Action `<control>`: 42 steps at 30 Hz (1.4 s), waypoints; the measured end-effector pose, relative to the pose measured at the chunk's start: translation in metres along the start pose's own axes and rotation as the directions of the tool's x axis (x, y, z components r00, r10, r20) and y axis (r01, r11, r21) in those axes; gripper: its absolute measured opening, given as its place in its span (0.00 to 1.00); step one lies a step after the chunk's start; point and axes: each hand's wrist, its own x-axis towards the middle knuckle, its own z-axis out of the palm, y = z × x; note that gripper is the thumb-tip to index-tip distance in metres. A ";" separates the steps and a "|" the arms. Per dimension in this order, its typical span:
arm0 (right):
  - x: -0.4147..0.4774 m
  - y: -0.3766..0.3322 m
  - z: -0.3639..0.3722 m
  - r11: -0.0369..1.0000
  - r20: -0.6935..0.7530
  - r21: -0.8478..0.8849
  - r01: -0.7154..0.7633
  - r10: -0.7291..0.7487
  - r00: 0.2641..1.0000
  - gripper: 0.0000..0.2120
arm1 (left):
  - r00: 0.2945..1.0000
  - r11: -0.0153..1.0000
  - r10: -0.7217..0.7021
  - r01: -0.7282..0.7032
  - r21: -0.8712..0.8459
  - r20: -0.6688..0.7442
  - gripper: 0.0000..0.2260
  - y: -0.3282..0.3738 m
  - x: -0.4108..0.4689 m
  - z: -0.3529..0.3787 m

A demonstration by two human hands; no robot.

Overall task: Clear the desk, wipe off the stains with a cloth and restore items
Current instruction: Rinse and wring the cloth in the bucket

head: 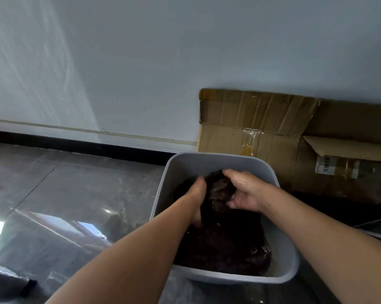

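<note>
A grey square plastic basin [207, 160] stands on the tiled floor below me. A dark brown, wet, fuzzy cloth [226, 244] fills most of it. Both of my hands are inside the basin at its far half. My left hand [196, 194] grips the cloth's left side with the fingers closed into it. My right hand [244, 189] is wet and clamps a bunched part of the cloth from the right. The desk is not in view.
A flattened cardboard box [273, 128] leans against the white wall right behind the basin. Glossy grey floor tiles [75, 194] stretch to the left. A dark object [7, 284] lies at the bottom left corner. A pale rim [378, 229] shows at the right edge.
</note>
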 end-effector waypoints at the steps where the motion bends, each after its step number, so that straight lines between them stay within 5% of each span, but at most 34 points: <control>1: 0.005 0.002 0.001 0.999 -0.018 -0.038 -0.011 0.011 1.000 0.15 | 0.998 0.999 -0.035 0.036 -0.010 0.059 0.28 -0.001 0.003 0.000; 4: 0.015 0.014 0.006 0.936 -0.207 -0.345 0.069 -0.147 0.967 0.18 | 0.994 0.999 0.032 -0.036 0.033 0.103 0.15 -0.006 0.012 0.008; 6: 0.022 0.025 0.007 0.801 -0.270 -0.595 0.073 -0.284 0.920 0.16 | 0.983 0.981 0.163 -0.152 0.123 -0.088 0.12 -0.011 0.023 0.010; 9: 0.029 0.036 0.009 0.533 -0.237 -0.844 -0.062 -0.267 0.934 0.19 | 0.894 0.895 0.348 -0.227 0.383 -0.283 0.16 -0.016 0.030 0.002; 11: 0.035 0.042 0.009 0.357 -0.171 -0.929 -0.093 -0.192 0.966 0.23 | 0.869 0.824 0.390 -0.181 0.537 -0.306 0.17 -0.021 0.036 -0.002; 13: 0.040 0.045 0.010 0.298 -0.104 -0.953 -0.054 -0.154 0.983 0.18 | 0.900 0.778 0.352 -0.129 0.615 -0.256 0.17 -0.024 0.034 -0.001; 16: 0.045 0.049 0.015 0.416 -0.064 -0.909 0.001 -0.141 0.988 0.13 | 0.967 0.811 0.237 -0.144 0.568 -0.093 0.18 -0.025 0.035 0.002; 20: 0.032 0.041 0.023 0.795 -0.164 -0.605 0.037 -0.171 0.972 0.12 | 0.982 0.965 0.169 -0.146 0.220 -0.087 0.18 -0.021 0.027 0.007; 23: 0.013 0.036 0.035 0.898 -0.159 -0.438 0.049 -0.131 0.979 0.10 | 0.984 0.984 0.136 -0.148 -0.101 -0.119 0.09 -0.011 0.013 0.006; 26: 0.009 0.030 0.035 0.846 -0.208 -0.529 0.071 -0.211 0.955 0.11 | 0.994 0.989 0.109 -0.108 -0.099 0.011 0.10 -0.005 0.004 0.003; 29: 0.017 0.026 0.017 0.626 -0.266 -0.780 0.003 -0.336 0.904 0.11 | 0.993 0.997 0.073 -0.069 -0.046 0.093 0.13 -0.004 -0.002 0.005; 31: 0.022 0.031 0.009 0.529 -0.228 -0.848 -0.023 -0.326 0.918 0.15 | 0.984 0.983 0.176 -0.174 0.052 -0.038 0.06 -0.009 0.008 0.006; 33: 0.023 0.037 0.007 0.401 -0.116 -0.916 0.003 -0.274 0.955 0.15 | 0.914 0.905 0.349 -0.272 0.327 -0.206 0.11 -0.016 0.022 0.001; 36: 0.023 0.041 0.009 0.257 -0.029 -0.966 0.021 -0.187 0.982 0.15 | 0.842 0.742 0.470 -0.213 0.636 -0.266 0.12 -0.022 0.028 -0.003; 38: 0.024 0.040 0.010 0.250 -0.033 -0.968 0.017 -0.194 0.981 0.15 | 0.830 0.694 0.491 -0.188 0.695 -0.265 0.10 -0.026 0.033 -0.004; 42: 0.028 0.046 0.016 0.392 -0.045 -0.920 0.024 -0.166 0.985 0.13 | 0.919 0.735 0.373 -0.208 0.645 -0.128 0.14 -0.029 0.040 -0.001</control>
